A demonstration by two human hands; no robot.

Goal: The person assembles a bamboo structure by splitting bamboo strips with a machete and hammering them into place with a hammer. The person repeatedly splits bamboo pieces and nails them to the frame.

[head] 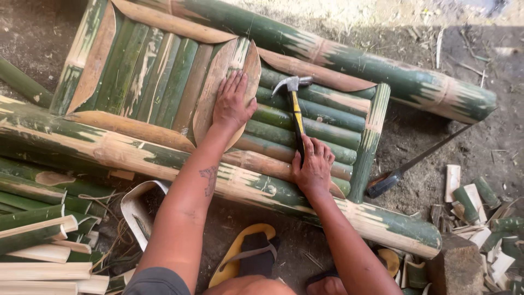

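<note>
**Bamboo frame, hammer and loose stock: items at your hands**

Frame: green bamboo poles are forming the long sides, with split green slats lying side by side between them across the dirt ground.

Curved bamboo strip: a pale, split piece is lying across the slats near the middle of the frame. Your left hand is pressing flat on its upper end, fingers spread and palm down, gripping nothing.

Hammer: a claw hammer with a yellow and black handle is lying along the slats, its steel head pointing away from you. Your right hand is curling around the lower end of the handle, fingers closed on it, just above the near pole.

Long blade: a dark tool is resting on the ground just beside the right end of the frame, well apart from both hands.

Offcuts: short bamboo pieces and chips are lying in a heap at the right.

Split lengths: pale and green strips are stacked at the lower left.

Sandal: yellow with dark straps, it is sitting on the ground between your arms, below the near pole.
</note>
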